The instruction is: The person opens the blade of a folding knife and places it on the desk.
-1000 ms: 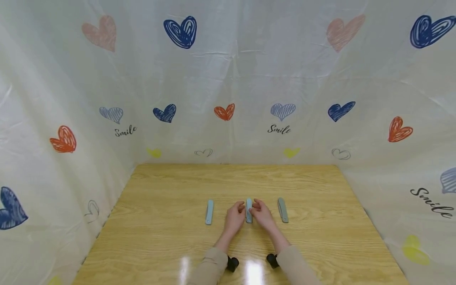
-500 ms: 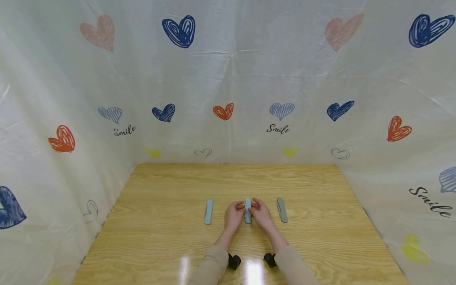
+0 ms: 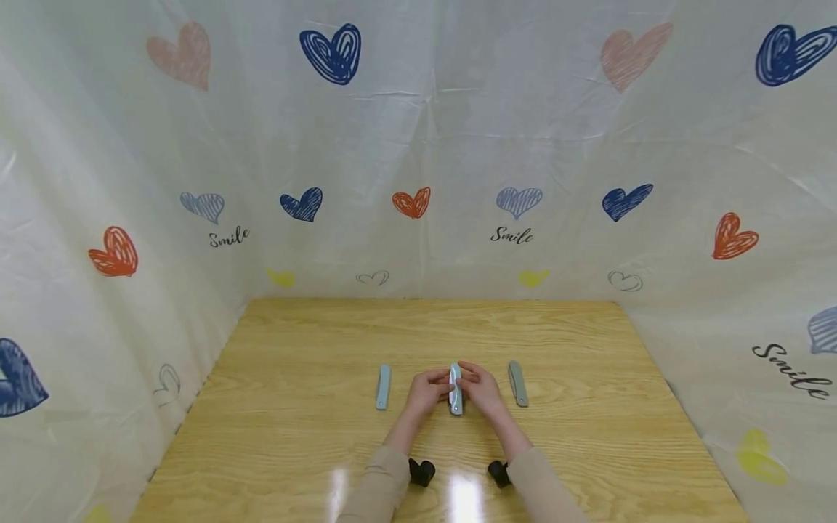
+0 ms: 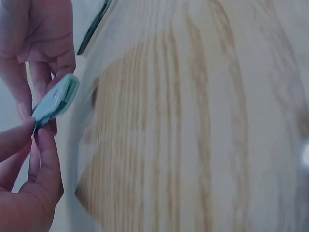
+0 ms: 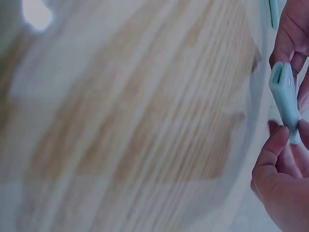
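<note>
Both hands hold a pale blue folding knife (image 3: 456, 403), its blade folded in or hidden. My left hand (image 3: 423, 396) pinches it from the left between thumb and fingers. From the other side, my right hand (image 3: 483, 392) pinches it too. In the left wrist view the slotted, rounded end of the knife (image 4: 60, 99) juts out past the fingertips. The right wrist view shows the slot and a rivet on the knife (image 5: 286, 94), held above the table. Fingers cover part of its length.
A light blue folding knife (image 3: 383, 387) lies to the left on the wooden table (image 3: 314, 436). To the right lies a grey-green folding knife (image 3: 518, 383). A white curtain (image 3: 458, 160) printed with hearts surrounds the table at the back and sides.
The middle folding knife has come up off the table and tilted, its near end slightly closer to me. Both hands' fingers have closed in on it. The outer knives stay put.
</note>
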The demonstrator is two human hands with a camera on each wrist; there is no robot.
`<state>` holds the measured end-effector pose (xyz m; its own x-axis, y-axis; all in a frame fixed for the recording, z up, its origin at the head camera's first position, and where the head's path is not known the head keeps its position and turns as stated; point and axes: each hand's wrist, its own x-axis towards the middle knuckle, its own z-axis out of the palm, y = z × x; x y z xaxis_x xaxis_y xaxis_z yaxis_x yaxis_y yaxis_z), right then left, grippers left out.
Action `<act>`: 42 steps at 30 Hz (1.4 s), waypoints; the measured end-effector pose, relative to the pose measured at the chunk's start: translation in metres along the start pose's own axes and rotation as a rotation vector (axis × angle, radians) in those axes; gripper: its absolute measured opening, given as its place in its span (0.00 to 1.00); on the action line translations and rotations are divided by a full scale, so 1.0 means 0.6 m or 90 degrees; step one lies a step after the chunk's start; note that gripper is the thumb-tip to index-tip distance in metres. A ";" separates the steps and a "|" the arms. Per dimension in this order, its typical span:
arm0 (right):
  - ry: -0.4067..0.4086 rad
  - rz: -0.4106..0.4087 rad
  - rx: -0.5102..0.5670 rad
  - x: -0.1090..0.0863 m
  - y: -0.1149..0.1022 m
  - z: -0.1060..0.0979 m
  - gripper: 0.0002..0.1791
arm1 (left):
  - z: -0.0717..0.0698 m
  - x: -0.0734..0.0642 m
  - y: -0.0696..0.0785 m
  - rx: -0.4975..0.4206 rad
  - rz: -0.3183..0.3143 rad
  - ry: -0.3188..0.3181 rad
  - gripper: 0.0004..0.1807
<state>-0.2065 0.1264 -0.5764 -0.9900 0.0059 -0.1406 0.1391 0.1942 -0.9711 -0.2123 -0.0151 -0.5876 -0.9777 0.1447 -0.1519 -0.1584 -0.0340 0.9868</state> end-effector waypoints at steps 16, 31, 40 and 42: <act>-0.066 0.028 0.046 -0.009 -0.016 -0.007 0.26 | -0.024 -0.019 0.029 0.015 -0.002 -0.089 0.23; -0.169 0.023 0.081 -0.019 -0.005 -0.014 0.30 | -0.037 -0.024 0.028 0.006 -0.049 -0.129 0.25; -0.187 0.030 0.071 -0.022 -0.006 -0.021 0.29 | -0.040 -0.021 0.010 -0.023 -0.055 -0.159 0.24; -0.191 0.031 0.077 -0.025 -0.009 -0.022 0.29 | -0.040 -0.020 0.006 -0.024 -0.053 -0.160 0.25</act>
<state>-0.1929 0.1384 -0.5666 -0.9343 -0.2802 -0.2203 0.2052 0.0825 -0.9752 -0.2043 -0.0410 -0.5834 -0.8970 0.3893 -0.2093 -0.2463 -0.0471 0.9681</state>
